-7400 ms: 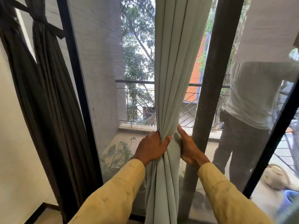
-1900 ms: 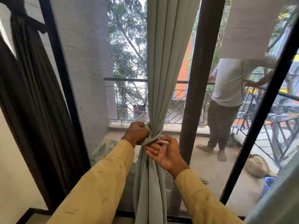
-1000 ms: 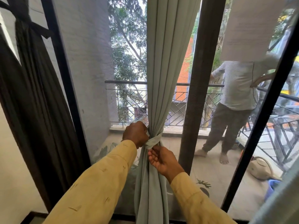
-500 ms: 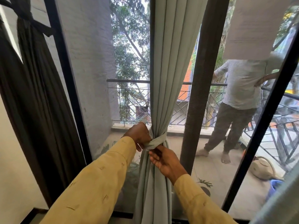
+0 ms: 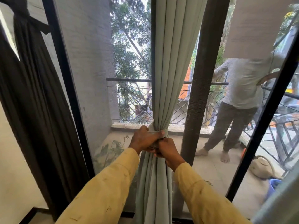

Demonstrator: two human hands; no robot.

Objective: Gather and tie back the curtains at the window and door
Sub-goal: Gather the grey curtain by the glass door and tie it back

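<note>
- Indoors, facing a glazed balcony door; black door frame (image 5: 69,94) at left, pale wall beyond it.
- Pale green curtain (image 5: 168,62) hangs mid-pane, bunched at balcony-ledge height, with a tie band (image 5: 159,132) round the bunch.
- Left hand (image 5: 144,139) curled round the bunch at the band; right hand (image 5: 168,149) just below and touching it, fingers curled on the band.
- Dark curtain (image 5: 37,102) tied back, far left.
- Brown upright (image 5: 199,78) just right of the green curtain.
- Through the glass: railing (image 5: 129,80), standing person (image 5: 239,97), watering can (image 5: 260,167), blue bucket (image 5: 275,185).

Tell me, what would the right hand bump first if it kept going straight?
Likely the pale curtain at its tied waist, where the right hand pinches it beside the left hand.
</note>
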